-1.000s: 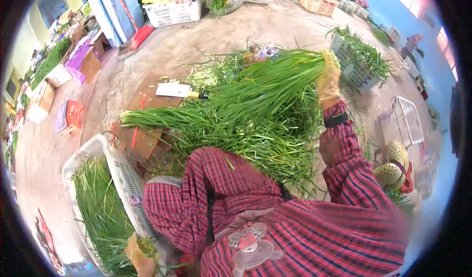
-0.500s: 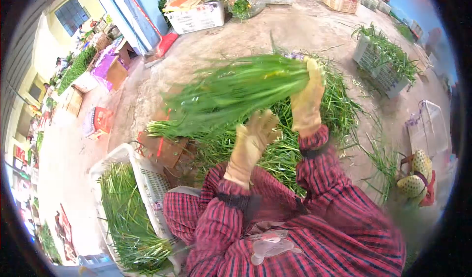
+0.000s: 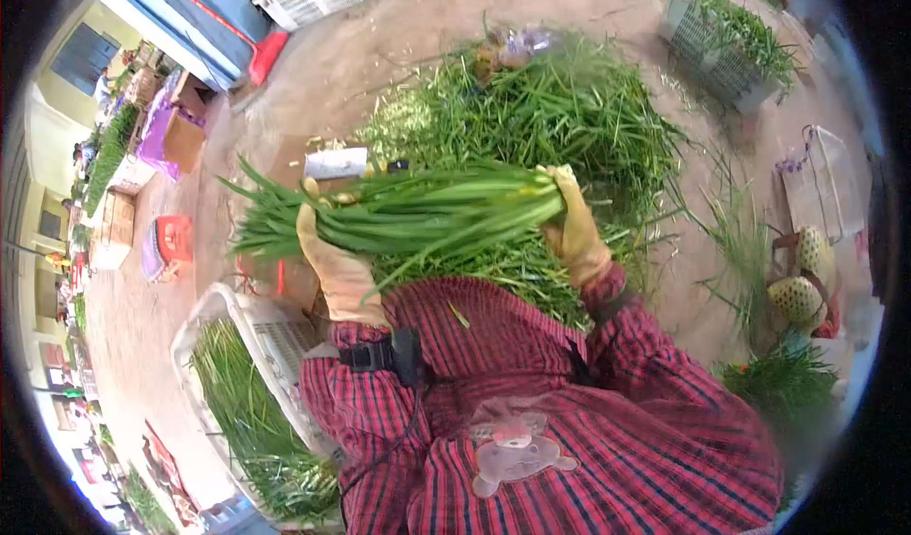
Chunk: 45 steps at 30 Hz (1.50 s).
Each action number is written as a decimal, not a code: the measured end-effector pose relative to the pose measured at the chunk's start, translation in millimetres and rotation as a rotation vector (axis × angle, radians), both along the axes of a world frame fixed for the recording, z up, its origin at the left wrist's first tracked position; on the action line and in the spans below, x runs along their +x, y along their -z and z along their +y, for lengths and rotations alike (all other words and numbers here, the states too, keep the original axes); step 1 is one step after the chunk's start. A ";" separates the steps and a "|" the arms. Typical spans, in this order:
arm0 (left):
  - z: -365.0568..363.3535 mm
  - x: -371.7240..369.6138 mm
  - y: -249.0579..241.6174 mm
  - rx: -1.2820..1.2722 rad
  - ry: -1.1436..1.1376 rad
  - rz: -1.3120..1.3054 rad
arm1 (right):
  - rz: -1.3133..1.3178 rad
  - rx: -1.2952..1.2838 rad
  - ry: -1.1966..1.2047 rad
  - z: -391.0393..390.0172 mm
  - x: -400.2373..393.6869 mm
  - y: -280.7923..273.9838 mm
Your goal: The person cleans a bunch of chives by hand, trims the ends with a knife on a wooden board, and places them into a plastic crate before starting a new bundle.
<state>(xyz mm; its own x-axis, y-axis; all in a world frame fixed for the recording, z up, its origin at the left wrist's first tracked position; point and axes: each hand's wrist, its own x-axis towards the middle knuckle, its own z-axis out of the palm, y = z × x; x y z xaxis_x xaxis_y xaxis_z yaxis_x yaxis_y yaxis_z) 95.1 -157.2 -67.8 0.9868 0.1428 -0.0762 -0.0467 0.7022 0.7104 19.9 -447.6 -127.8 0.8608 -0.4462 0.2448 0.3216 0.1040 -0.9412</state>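
A large loose heap of cut green leaves (image 3: 569, 117) is spread over the bare earthen floor (image 3: 380, 70) in the upper centre of the frame. At the lower left, a white slatted plastic crate (image 3: 270, 340) is filled with more long green stalks. A second pale crate of greens (image 3: 721, 37) is seen at the upper right. Across the middle of the frame, a long bundle of green chive-like stalks (image 3: 408, 212) is held level, above the heap and the red checked lap. Its right end is clamped in the yellow-gloved right hand (image 3: 569, 226); its left part is cradled from below by the gloved left hand (image 3: 332, 255), fingers curled around it. Just above the bundle, a broad-bladed cleaver with a dark handle (image 3: 346, 164) is laid on the ground.
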 end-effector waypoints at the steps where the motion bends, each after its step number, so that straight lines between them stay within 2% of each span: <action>1: -3.3 2.3 -8.0 -0.052 0.016 -0.035 | 0.238 0.689 -0.266 -14.5 9.6 16.5; 2: -10.8 7.2 -17.0 -0.037 -0.013 -0.106 | 0.240 0.254 -0.120 -30.7 21.3 41.3; 3: -17.2 4.9 -29.0 -0.033 -0.008 -0.107 | 0.160 0.121 0.100 -33.6 23.4 46.0; 5: -35.4 1.2 -46.2 -0.059 0.097 -0.089 | 0.064 -0.313 0.012 -34.1 26.5 5.2; 6: -44.9 4.6 -42.7 -0.034 0.094 -0.110 | 0.042 -0.466 -0.147 -24.2 27.3 -23.6; 7: -58.2 0.8 -50.2 -0.025 0.184 -0.063 | 0.017 -0.617 -0.305 -8.7 32.6 -44.3; 9: -82.1 -3.3 -56.7 0.051 0.169 -0.103 | -0.037 -0.650 -0.474 19.9 49.1 -55.2; 11: -80.8 -0.6 -61.1 0.138 0.202 -0.125 | 0.201 -0.434 -0.659 27.7 60.7 -61.2; 12: -77.2 2.0 -64.6 0.064 0.229 -0.105 | 0.184 -0.151 -0.676 31.3 60.5 -55.3; 13: -74.6 2.7 -67.4 -0.012 0.253 -0.082 | 0.168 -0.280 -0.541 27.2 64.3 -50.4; 15: -70.8 -0.4 -74.0 0.062 0.184 -0.101 | -0.086 -0.151 -0.404 24.5 59.5 -38.5; 16: -64.3 3.5 -74.0 0.064 0.175 -0.105 | -0.005 0.273 -0.419 26.1 51.6 -43.5; 18: -51.7 9.9 -75.6 -0.005 0.205 -0.157 | -0.078 0.589 -0.652 -7.0 43.7 -31.1; 19: -37.2 15.6 -71.8 0.052 0.098 -0.102 | -0.075 0.727 -0.772 -24.3 36.4 -29.5; 21: -27.2 12.7 -90.6 0.177 0.020 -0.081 | 0.200 0.162 -0.171 -29.7 14.8 -21.1; 22: -15.8 18.7 -90.7 0.179 0.024 -0.083 | 0.089 -0.478 -0.009 -39.8 3.5 -10.6; 23: -2.5 27.1 -88.7 0.001 0.056 -0.196 | 0.090 -0.476 -0.004 -46.4 -6.0 6.3; 24: 3.2 32.1 -87.5 -0.179 0.087 -0.309 | 0.108 -0.802 -0.024 -51.5 -13.1 28.6; 25: -1.1 31.2 -88.1 -0.182 0.092 -0.310 | 0.127 -1.131 -0.044 -59.0 -16.7 51.1; 26: -8.9 28.3 -90.3 -0.190 0.160 -0.349 | 0.128 -1.134 -0.038 -67.4 -16.6 76.7; 27: -16.3 25.2 -94.4 -0.197 0.230 -0.387 | 0.417 -1.243 -0.085 -75.8 -15.9 105.4; 28: -20.1 19.2 -106.8 -0.306 0.230 -0.299 | 0.711 -1.333 -0.131 -86.0 -16.8 127.7; 29: -15.1 23.4 -107.0 -0.305 0.238 -0.307 | 0.806 -1.293 -0.174 -92.6 -24.0 132.9; 31: 1.2 33.7 -102.8 -0.338 0.426 -0.569 | 0.740 -1.107 -0.369 -91.1 -31.0 136.3; 32: -7.2 28.0 -106.7 -0.347 0.363 -0.530 | 0.897 -0.666 -0.535 -67.4 -23.3 84.8; 34: -17.1 32.1 -96.6 -0.284 0.327 -0.503 | 0.493 -0.180 -0.739 -43.1 -0.2 79.4; 35: -20.0 34.9 -90.1 -0.215 0.284 -0.475 | 0.296 -0.124 -0.674 -22.9 9.2 56.5; 36: -21.3 37.6 -84.8 -0.188 0.363 -0.536 | 0.427 0.193 -0.797 -9.5 9.7 2.8; 37: -30.9 29.0 -94.7 -0.184 0.367 -0.538 | 0.422 0.196 -0.795 -0.4 19.8 6.1; 39: -53.5 3.2 -121.3 0.040 0.156 -0.190 | 0.270 0.191 -0.626 11.3 37.7 21.0; 40: -37.5 14.4 -113.5 0.035 0.302 -0.213 | 0.348 0.327 -0.681 8.9 30.8 -5.6; 41: -30.9 16.6 -113.7 0.037 0.297 -0.217 | 0.344 0.326 -0.686 10.8 33.9 -4.2; 43: -18.8 16.5 -112.0 0.184 0.314 -0.035 | 0.279 0.610 -0.572 19.8 34.5 1.2; 45: -15.0 23.7 -102.3 0.210 0.231 -0.069 | 0.247 0.617 -0.548 24.1 27.1 -0.4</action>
